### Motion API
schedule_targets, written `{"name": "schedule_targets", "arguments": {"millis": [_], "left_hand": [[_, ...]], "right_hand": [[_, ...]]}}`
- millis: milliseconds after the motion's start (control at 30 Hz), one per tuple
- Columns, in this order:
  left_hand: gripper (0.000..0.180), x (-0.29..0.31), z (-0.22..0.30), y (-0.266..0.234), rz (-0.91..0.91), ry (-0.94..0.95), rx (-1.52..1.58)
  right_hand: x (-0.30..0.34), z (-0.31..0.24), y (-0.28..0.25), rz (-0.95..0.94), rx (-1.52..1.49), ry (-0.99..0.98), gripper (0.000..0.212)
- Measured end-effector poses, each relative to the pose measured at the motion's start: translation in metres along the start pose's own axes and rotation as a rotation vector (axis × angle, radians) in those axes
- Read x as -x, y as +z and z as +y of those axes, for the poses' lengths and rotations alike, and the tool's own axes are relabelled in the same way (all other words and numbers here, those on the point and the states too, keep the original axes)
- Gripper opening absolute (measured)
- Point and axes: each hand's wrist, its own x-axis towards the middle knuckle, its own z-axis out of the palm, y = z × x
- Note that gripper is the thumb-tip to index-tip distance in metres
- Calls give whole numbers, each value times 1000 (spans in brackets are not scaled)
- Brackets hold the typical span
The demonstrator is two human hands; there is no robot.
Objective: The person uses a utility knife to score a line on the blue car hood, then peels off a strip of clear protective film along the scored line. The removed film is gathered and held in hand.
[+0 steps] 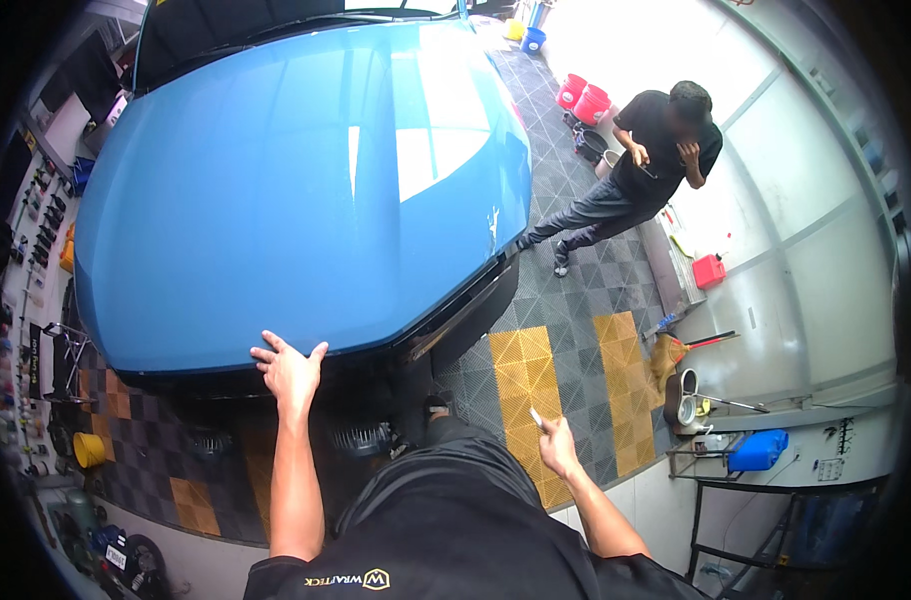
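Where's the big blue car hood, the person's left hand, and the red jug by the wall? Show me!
Blue car hood (pixel 286 210): head view, middle of its top.
Left hand (pixel 293 380): head view, back of the hand.
Red jug (pixel 709 272): head view, middle of its body.

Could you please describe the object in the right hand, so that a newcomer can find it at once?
Start from the car's blue hood, then go down and right to the left one of two yellow tile strips. Over it, the right hand holds a small, slim tool; its pale colour stands out against the yellow.
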Motion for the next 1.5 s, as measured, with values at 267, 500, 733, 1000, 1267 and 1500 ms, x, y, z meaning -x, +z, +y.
{"name": "schedule_targets", "arguments": {"millis": [267,500,733,1000,1267,1500], "left_hand": [[124,3,3,-7,-16,-37,-29],[128,-3,-4,-1,-38,-45,-2],[129,-7,-3,-1,-61,-100,-4],[129,-4,-6,1,-55,-104,25],[130,-5,-6,0,-64,-123,-9],[130,-7,-6,-2,-77,-132,-22]], "right_hand": [[10,-10,-12,-637,-233,-23,38],[-26,-34,9,-492,-157,249,31],[-43,-17,17,-729,-831,304,33],[-81,18,25,-873,-943,812,13],[-59,7,20,-630,-892,801,24],[-49,19,59,-419,-375,386,33]]}}
